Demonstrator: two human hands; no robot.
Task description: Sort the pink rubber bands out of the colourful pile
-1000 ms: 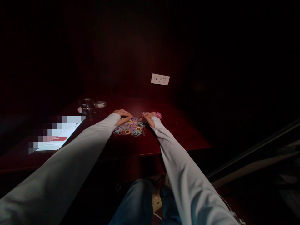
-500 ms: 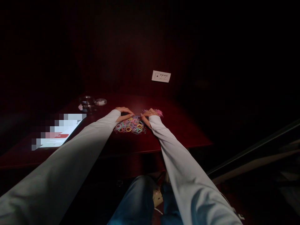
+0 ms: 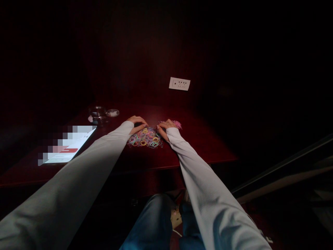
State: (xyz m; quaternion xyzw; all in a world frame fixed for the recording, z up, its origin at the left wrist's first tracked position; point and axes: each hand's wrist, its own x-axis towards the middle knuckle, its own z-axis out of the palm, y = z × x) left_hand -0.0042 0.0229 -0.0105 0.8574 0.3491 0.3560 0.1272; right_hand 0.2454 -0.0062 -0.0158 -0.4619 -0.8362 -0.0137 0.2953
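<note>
A dark red table (image 3: 205, 147) carries, at the person's twelve o'clock, a loose tangle of small bands (image 3: 148, 140), pastel purple, green, pink and yellow, some ring-shaped. The left hand (image 3: 137, 121) curves round its eleven o'clock edge, the right hand (image 3: 166, 125) its two o'clock; whether either pinches anything, I cannot tell. A smaller pink heap (image 3: 178, 124) shows behind the right.

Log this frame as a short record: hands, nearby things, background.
Left hand: curved at the far-left edge of the multicoloured bands; grip unclear
Right hand: at their right side, pink bands partly behind it; grip unclear
Table, left: clear jar, round lid, lit screen partly pixelated
Wall: white socket plate
Lighting: dim
</note>
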